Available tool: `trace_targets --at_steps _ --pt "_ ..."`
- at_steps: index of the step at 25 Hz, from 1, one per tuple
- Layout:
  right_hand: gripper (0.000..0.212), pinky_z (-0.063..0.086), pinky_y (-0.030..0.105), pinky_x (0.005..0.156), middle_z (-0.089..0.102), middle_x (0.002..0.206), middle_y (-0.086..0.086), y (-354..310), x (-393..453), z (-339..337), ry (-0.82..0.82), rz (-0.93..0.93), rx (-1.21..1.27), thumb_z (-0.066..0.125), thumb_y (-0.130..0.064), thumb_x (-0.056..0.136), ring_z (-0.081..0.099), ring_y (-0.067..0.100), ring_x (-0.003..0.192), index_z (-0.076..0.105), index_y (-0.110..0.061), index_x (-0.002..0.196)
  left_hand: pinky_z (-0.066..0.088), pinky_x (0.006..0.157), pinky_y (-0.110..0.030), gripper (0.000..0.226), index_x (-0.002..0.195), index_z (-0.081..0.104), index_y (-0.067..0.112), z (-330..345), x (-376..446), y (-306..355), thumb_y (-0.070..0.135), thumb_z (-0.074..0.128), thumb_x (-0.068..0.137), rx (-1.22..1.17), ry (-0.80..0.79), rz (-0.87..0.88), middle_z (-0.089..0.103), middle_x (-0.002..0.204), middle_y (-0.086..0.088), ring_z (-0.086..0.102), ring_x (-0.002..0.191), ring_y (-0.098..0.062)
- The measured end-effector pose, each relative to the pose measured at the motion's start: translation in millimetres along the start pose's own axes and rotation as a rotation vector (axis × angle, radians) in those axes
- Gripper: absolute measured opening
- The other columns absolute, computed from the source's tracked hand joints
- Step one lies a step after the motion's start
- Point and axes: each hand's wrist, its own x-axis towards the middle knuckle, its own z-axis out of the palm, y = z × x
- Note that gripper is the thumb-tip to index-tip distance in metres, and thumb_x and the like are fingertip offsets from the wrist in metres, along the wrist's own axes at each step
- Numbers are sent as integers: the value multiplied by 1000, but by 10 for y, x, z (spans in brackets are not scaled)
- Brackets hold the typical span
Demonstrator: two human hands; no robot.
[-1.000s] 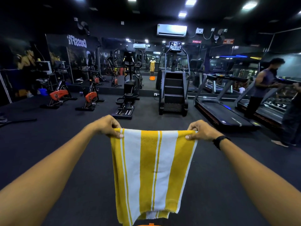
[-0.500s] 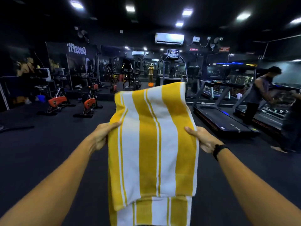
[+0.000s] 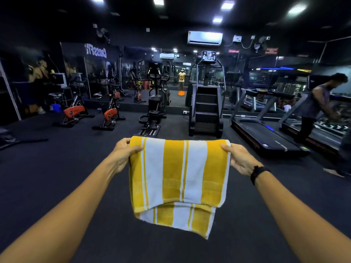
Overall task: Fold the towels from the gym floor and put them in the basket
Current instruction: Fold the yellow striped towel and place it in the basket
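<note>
While folded double, towel (image 3: 178, 177) hangs pinched between left hand (image 3: 124, 154) and right hand (image 3: 240, 159).

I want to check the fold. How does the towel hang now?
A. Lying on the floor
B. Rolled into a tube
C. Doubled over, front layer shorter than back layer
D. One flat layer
C: the towel is held at its folded top edge by the left hand and right hand, and a second layer shows below the front one.
</note>
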Motion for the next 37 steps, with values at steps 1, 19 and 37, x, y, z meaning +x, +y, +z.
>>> trace_targets --at_steps 1,19,37 --pt "72 61 35 70 68 106 17 12 7 29 27 -20 39 77 -22 78 71 24 89 44 7 135 53 74 -36 64 132 41 10 -2 -6 16 -3 73 78 -25 -6 -9 61 119 -21 63 91 -24" --pt "34 30 29 51 47 62 5 -16 -104 423 321 -230 -837 76 -29 63 44 18 64 46 -12 58 32 53 -30 40 58 45 13 285 -81 210 39 72 74 1043 -69 75 44 61 -7 46 59 -21" --pt "13 51 24 75 74 88 -6 49 -495 1213 -309 -593 -737 80 -19 76 65 1 84 76 -17 88 50 52 -26 51 107 63 2 841 -243 143 33 76 68 373 -315 -266 70 90 -12 66 63 -18"
